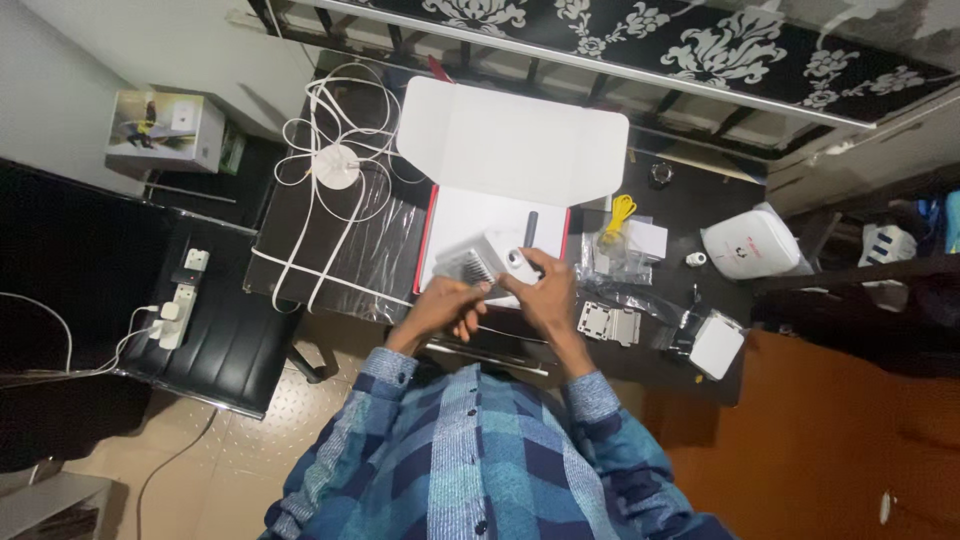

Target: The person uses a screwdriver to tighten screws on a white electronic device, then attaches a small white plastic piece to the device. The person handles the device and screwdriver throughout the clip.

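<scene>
Both my hands hold a small white device (492,258) with a grey vented side, just above an open white box (470,215) with red edges. My left hand (440,308) grips the device's vented lower left end. On its right side, my right hand (545,292) wraps it with the thumb on top. The box lid (510,140) stands folded back behind it. A dark slim stick (531,228) lies in the box just beyond the device.
On the dark table (300,240) lie a coiled white flat cable with a round disc (336,166), a yellow wire bundle (621,212), clear plastic bags (612,262), a metal bracket (610,323), a white adapter (717,346) and a white rounded unit (750,245). A power strip (176,308) rests on a black chair at left.
</scene>
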